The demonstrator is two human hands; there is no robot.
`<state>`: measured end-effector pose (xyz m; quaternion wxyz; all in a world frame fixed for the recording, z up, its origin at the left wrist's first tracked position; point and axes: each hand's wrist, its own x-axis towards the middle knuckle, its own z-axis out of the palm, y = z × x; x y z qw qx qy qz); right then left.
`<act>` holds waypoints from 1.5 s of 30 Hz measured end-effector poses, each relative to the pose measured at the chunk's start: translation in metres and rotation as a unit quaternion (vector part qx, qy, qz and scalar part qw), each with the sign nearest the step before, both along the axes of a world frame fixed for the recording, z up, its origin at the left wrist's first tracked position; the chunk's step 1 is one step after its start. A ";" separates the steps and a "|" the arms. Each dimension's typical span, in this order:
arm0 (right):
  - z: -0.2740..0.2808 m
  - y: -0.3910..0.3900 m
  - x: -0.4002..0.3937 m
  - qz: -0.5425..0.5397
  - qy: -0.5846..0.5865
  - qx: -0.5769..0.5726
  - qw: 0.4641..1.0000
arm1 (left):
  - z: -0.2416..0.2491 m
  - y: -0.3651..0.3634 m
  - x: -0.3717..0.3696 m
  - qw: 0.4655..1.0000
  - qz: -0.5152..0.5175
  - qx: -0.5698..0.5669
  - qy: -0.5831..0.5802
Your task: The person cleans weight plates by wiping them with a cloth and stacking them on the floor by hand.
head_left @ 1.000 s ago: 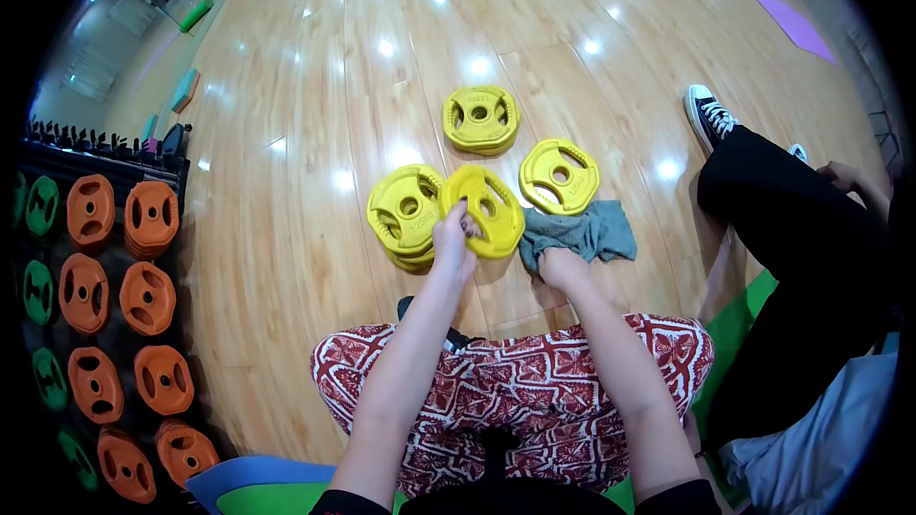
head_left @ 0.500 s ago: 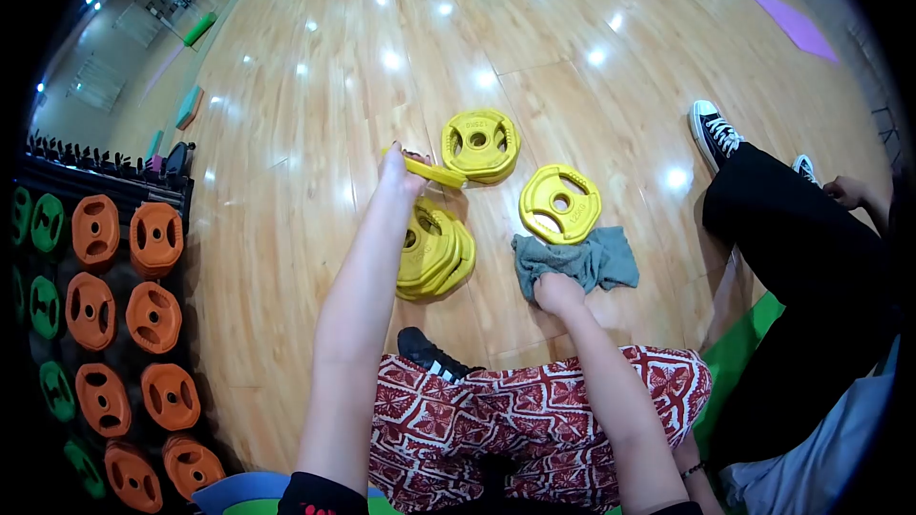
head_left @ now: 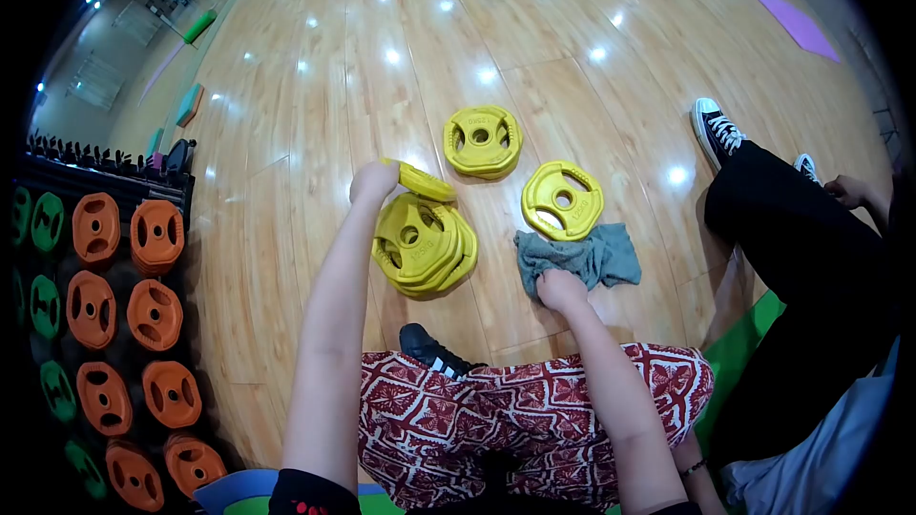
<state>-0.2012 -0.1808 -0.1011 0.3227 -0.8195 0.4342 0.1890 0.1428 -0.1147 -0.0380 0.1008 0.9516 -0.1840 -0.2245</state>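
My left hand (head_left: 374, 181) grips the edge of a yellow weight plate (head_left: 426, 183), tilted just above the back of a stack of yellow weight plates (head_left: 416, 240). My right hand (head_left: 560, 288) is closed on a grey-green cloth (head_left: 601, 262) that lies bunched on the floor. Touching the cloth's far edge is a single yellow weight plate (head_left: 582, 198) with its face up. Farther back sits another small pile of yellow plates (head_left: 483, 140).
Racked orange plates (head_left: 156, 315) and green plates (head_left: 48, 307) stand at the left. A seated person's black-clad leg (head_left: 792, 219) and sneaker (head_left: 716, 133) are at the right. A purple mat (head_left: 790, 21) lies far right on the wooden floor (head_left: 286, 305).
My left hand has moved left and slightly down with its plate, uncovering more of the near stack. My right hand and the cloth stay nearly in place.
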 end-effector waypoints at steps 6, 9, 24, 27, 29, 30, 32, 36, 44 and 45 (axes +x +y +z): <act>0.003 0.005 0.003 -0.014 -0.003 -0.020 1.000 | 0.021 0.020 -0.031 0.995 -0.024 0.076 -0.064; 0.000 0.002 0.002 -0.010 0.005 -0.014 1.000 | 0.030 0.017 -0.045 0.996 0.003 0.063 -0.062; -0.007 -0.007 0.002 -0.237 -0.361 -0.228 0.873 | -0.056 -0.058 -0.199 0.800 -0.512 -0.197 -0.244; -0.011 -0.022 -0.005 -0.452 -0.401 -0.159 0.781 | -0.067 -0.062 -0.226 0.827 -0.526 -0.130 -0.153; 0.009 -0.032 -0.009 -0.508 -0.389 -0.154 0.753 | -0.080 -0.065 -0.237 0.847 -0.505 -0.119 -0.114; 0.013 -0.040 -0.013 -0.568 -0.435 -0.126 0.687 | -0.078 -0.063 -0.238 0.855 -0.492 -0.125 -0.108; 0.024 -0.053 -0.022 -0.629 -0.497 -0.087 0.591 | -0.074 -0.060 -0.237 0.863 -0.479 -0.128 -0.095; 0.048 -0.069 -0.030 -0.637 -0.589 -0.082 0.490 | -0.093 -0.059 -0.244 0.862 -0.453 -0.152 -0.169; 0.067 -0.065 -0.031 -0.570 -0.611 -0.160 0.525 | -0.085 -0.003 -0.255 0.886 -0.430 -0.127 -0.121; 0.065 -0.061 -0.028 -0.570 -0.610 -0.157 0.527 | -0.081 0.013 -0.256 0.880 -0.441 -0.130 -0.117</act>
